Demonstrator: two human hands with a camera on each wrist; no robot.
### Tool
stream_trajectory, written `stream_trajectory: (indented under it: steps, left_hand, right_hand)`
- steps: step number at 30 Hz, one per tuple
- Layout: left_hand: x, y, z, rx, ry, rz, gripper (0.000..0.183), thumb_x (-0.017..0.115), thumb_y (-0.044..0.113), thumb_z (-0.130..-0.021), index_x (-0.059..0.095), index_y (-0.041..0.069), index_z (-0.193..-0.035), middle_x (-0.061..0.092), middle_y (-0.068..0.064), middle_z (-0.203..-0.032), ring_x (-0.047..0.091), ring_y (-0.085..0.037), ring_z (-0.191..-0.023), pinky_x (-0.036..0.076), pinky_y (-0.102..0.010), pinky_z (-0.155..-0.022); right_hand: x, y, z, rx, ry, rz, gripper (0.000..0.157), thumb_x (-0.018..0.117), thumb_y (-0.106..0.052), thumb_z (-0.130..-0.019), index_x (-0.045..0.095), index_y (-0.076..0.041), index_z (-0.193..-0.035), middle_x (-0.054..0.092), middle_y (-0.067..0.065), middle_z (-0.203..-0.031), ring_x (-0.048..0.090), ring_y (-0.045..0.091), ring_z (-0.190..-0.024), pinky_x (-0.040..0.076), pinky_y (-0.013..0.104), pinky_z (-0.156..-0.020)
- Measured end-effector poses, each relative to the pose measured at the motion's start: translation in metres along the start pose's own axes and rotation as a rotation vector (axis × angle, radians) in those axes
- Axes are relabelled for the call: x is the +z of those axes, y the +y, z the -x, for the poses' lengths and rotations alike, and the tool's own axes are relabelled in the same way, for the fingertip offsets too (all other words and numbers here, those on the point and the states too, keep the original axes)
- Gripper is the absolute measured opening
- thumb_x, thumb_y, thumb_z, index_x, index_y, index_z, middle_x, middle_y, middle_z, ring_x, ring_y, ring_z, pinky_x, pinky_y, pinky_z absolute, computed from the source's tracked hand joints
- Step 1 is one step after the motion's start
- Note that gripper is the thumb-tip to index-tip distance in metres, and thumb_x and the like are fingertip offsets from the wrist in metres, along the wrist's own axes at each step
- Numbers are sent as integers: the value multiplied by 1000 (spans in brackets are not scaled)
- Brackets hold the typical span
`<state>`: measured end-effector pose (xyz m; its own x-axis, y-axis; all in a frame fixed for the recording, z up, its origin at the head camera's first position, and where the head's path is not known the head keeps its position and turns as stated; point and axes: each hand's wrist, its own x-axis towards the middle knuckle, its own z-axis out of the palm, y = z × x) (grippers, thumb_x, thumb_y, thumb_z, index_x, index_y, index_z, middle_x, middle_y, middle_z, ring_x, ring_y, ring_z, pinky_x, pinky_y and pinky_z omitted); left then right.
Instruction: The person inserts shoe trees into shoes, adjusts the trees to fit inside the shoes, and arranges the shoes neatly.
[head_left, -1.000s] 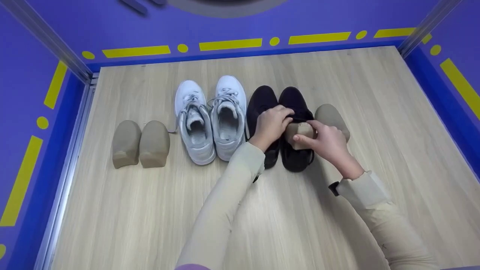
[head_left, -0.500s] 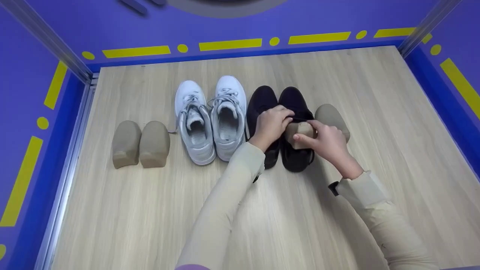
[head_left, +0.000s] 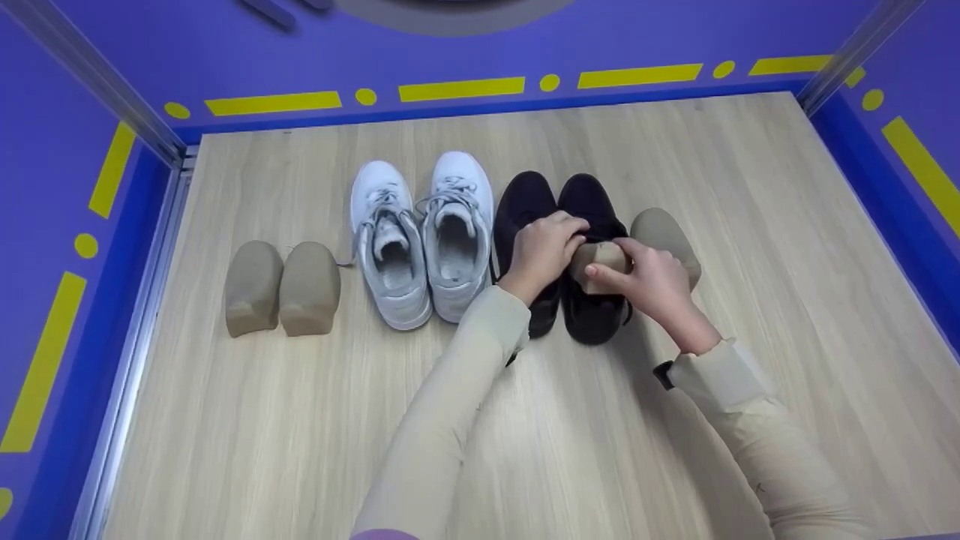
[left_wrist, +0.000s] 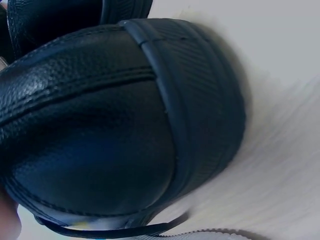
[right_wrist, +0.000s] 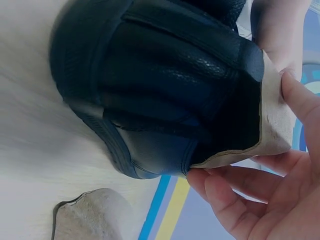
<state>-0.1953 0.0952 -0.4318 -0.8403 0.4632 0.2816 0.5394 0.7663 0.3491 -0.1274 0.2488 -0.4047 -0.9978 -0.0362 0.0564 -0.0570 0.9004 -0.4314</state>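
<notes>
Two black shoes stand side by side, toes away from me. Into the right-hand black shoe (head_left: 589, 206) a beige shoe insert (head_left: 600, 264) is partly set, its blunt end sticking out of the opening. My right hand (head_left: 658, 283) grips that end, thumb on the near side; in the right wrist view the fingers spread around the insert (right_wrist: 276, 117). My left hand (head_left: 541, 253) reaches across the left-hand black shoe (head_left: 525, 196), its bent fingers holding the right-hand shoe's front opening; their tips are partly hidden. The left wrist view shows a black heel (left_wrist: 100, 145).
Another beige insert (head_left: 666, 238) lies just right of the black shoes. To their left stand two white sneakers (head_left: 379, 217) with loose laces. Two more inserts (head_left: 309, 289) lie farther left. A blue wall (head_left: 480, 56) borders the wooden board (head_left: 300, 435).
My right hand has shifted slightly forward and left, and the insert's end has tilted a little with it. My left hand has hardly moved.
</notes>
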Motion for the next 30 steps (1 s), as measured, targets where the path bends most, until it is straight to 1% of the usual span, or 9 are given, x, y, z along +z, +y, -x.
stream_trajectory:
  steps: [7,13,19,25,30]
  left_hand:
    - [1,0,1,25,25,-40,21,54,31,-85,63,28,-104,63,12,-100,63,-13,-81,50,-28,-66]
    - [3,0,2,38,59,-58,20,54,30,-85,64,28,-102,64,11,-98,63,-14,-78,50,-28,-65]
    - [3,1,3,32,58,-63,20,54,30,-85,64,28,-102,64,11,-98,63,-14,-79,50,-28,-65]
    - [5,0,2,38,66,-72,19,55,31,-85,64,28,-102,64,11,-98,63,-14,-78,50,-28,-64]
    - [5,0,2,50,82,-82,17,55,31,-84,64,28,-99,64,12,-97,63,-14,-77,50,-28,-63]
  right_hand:
    - [2,0,-1,20,-14,7,68,57,-57,-73,55,-3,-114,62,24,-96,59,42,-77,42,52,-65]
    - [6,1,-1,14,-3,1,70,59,-55,-72,54,0,-116,62,26,-96,58,43,-77,44,52,-65]
    - [7,1,-1,19,-7,-1,72,59,-54,-73,52,1,-118,61,27,-98,58,43,-78,44,51,-66]
    - [11,1,0,34,19,9,71,60,-55,-71,54,-1,-117,62,25,-92,58,41,-77,44,50,-65]
    - [15,2,1,49,47,20,70,61,-56,-70,55,-4,-116,62,23,-98,55,43,-82,43,52,-67]
